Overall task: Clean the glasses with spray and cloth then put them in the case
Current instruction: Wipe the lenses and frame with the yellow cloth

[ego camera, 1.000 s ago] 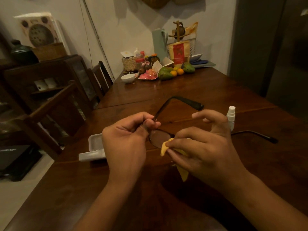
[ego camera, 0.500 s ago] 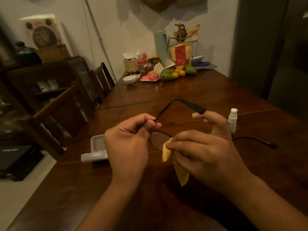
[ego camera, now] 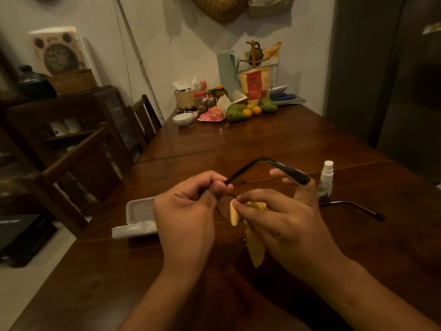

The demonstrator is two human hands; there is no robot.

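Thin dark glasses [ego camera: 286, 168], arms spread, pinched in left hand [ego camera: 188, 211]; right hand [ego camera: 286, 225] pinching yellow cloth [ego camera: 256, 249]

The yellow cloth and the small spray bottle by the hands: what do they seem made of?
The yellow cloth looks like thin, soft fabric, perhaps microfibre: it folds and hangs limp below the right hand. The small spray bottle seems clear plastic with a white nozzle: dark shows through its body; glass is possible.

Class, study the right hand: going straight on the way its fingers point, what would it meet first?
The right hand, pinching the yellow cloth against a lens of the glasses, points left at the left hand gripping the frame. It would probably meet that hand's fingers first; depth is unclear.
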